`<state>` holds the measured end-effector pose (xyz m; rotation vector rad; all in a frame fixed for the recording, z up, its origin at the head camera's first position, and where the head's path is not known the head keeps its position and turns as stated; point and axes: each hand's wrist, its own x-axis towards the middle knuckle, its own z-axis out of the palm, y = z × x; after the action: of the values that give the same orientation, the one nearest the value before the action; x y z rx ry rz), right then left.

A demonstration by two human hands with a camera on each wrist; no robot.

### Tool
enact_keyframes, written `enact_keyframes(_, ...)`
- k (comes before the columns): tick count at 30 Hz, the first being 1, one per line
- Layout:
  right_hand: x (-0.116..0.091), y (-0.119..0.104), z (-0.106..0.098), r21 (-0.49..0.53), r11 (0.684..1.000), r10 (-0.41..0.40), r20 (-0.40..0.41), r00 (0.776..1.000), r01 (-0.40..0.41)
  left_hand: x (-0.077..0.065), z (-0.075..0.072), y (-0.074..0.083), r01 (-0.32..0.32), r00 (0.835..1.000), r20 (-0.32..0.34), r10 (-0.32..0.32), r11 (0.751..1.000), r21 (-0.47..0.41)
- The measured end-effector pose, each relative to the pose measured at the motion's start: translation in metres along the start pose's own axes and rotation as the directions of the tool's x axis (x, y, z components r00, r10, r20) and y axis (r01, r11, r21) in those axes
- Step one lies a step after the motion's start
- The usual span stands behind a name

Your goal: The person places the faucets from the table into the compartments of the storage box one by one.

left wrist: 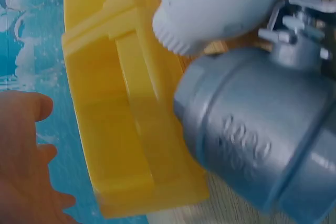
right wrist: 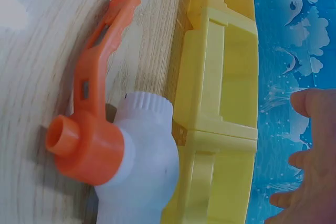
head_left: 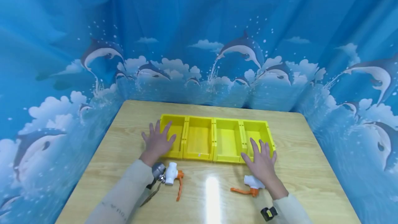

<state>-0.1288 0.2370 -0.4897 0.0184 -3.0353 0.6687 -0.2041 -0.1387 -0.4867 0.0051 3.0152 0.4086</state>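
Observation:
My left hand (head_left: pixel 158 143) spreads its fingers over the leftmost compartment of a row of yellow bins (head_left: pixel 199 138), holding nothing. Under that wrist lie a grey metal ball valve (head_left: pixel 158 170) with a long lever and a white plastic ball valve (head_left: pixel 171 173) with an orange handle. My right hand (head_left: pixel 262 160), fingers also spread and without anything in them, hovers at the front of the rightmost compartment. Just below it rests a second white ball valve (head_left: pixel 253 181), its orange handle (right wrist: pixel 90 77) pointing left. In the left wrist view the metal valve (left wrist: pixel 252 135) looms close beside the bin.
The wooden table (head_left: pixel 298 155) carries the bins across its middle, with a bright light reflection in front of them. A blue dolphin-print curtain (head_left: pixel 199 37) encloses the back and both sides. A small black device (head_left: pixel 268 213) sits at the right wrist.

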Motion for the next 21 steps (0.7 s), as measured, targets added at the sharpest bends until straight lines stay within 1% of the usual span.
enact_keyframes(4, -0.004, 0.003, -0.002, 0.013, 1.000, 0.008, -0.008, 1.000, -0.008, 0.004, -0.001, -0.008, 0.022, 0.999, -0.024, -0.022, 1.000, -0.017)
enact_keyframes(8, -0.005, 0.005, -0.007, 0.013, 1.000, 0.017, -0.025, 1.000, -0.017, 0.011, 0.002, -0.014, 0.026, 0.999, -0.043, -0.028, 0.999, -0.043)
enact_keyframes(13, -0.009, 0.006, -0.012, 0.017, 0.999, 0.036, -0.038, 0.999, -0.035, 0.020, 0.004, -0.022, 0.039, 0.998, -0.046, -0.043, 0.996, -0.084)
enact_keyframes(17, -0.012, 0.009, -0.014, 0.031, 0.998, 0.062, -0.035, 0.997, -0.060, 0.026, 0.004, -0.027, 0.054, 0.998, -0.034, -0.058, 0.993, -0.103)
enact_keyframes(19, -0.013, 0.012, -0.015, 0.036, 0.997, 0.076, -0.030, 0.997, -0.075, 0.027, 0.004, -0.029, 0.067, 0.997, -0.017, -0.069, 0.991, -0.119)
enact_keyframes(21, -0.015, 0.014, -0.017, 0.041, 0.995, 0.097, -0.021, 0.995, -0.096, 0.027, 0.004, -0.029, 0.087, 0.996, 0.008, -0.087, 0.981, -0.171)
